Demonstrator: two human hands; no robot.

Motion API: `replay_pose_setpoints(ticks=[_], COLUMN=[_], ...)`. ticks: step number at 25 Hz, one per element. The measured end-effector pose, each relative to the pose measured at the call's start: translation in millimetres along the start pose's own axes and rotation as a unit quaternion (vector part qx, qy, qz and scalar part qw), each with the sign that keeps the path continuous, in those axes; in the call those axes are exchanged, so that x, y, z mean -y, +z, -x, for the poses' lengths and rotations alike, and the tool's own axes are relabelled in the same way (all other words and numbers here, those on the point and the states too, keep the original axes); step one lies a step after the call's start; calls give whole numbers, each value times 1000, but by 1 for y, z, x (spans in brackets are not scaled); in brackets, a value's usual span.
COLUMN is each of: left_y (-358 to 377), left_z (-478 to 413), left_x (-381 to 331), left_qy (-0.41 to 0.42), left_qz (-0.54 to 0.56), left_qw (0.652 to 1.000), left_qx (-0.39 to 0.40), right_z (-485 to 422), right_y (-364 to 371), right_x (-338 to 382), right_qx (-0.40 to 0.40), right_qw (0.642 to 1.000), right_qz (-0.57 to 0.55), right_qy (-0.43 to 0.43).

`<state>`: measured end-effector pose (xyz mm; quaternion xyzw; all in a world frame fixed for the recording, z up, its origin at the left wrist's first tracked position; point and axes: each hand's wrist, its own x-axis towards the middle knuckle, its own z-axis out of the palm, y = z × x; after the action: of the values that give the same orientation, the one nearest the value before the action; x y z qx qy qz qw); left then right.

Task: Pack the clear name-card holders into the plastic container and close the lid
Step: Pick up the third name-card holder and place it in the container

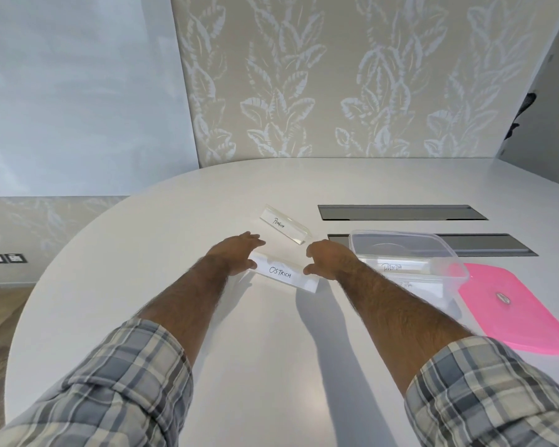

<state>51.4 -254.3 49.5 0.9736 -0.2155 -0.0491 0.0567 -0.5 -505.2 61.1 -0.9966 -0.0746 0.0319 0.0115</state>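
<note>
A clear name-card holder marked OSTRICH (281, 274) lies on the white table (175, 221) in front of me. My left hand (236, 256) touches its left end and my right hand (331, 258) its right end, fingers curled around the ends. A second holder marked PENGUIN (284, 228) stands just behind, apart from both hands. The clear plastic container (449, 253) sits to the right, with a holder marked PANDA (397, 267) and another card below it inside. The pink lid (517, 314) lies flat to the container's right.
Two grey cable slots (400, 212) (497, 245) are set into the table behind the container. The table's rounded edge curves along the left. A leaf-patterned wall stands behind the table.
</note>
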Motion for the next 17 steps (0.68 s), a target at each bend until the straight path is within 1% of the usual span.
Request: replay_pose_setpoints(ticks=[3, 8, 13, 17], left_y=[1, 4, 5, 9], left_z=[-12, -28, -40, -46], left_x=[4, 10, 10, 8], left_qy=[10, 7, -9, -4], left_qz=[-12, -27, -31, -30], left_qw=[999, 998, 998, 998], left_qx=[30, 59, 58, 58], right_z=[-4, -12, -20, -24], right_y=[6, 14, 23, 28], right_x=[6, 11, 12, 10], right_qx=[13, 33, 53, 58], right_qw=[1000, 999, 998, 997], right_qz=[2, -9, -22, -35], right_qy=[10, 25, 32, 42])
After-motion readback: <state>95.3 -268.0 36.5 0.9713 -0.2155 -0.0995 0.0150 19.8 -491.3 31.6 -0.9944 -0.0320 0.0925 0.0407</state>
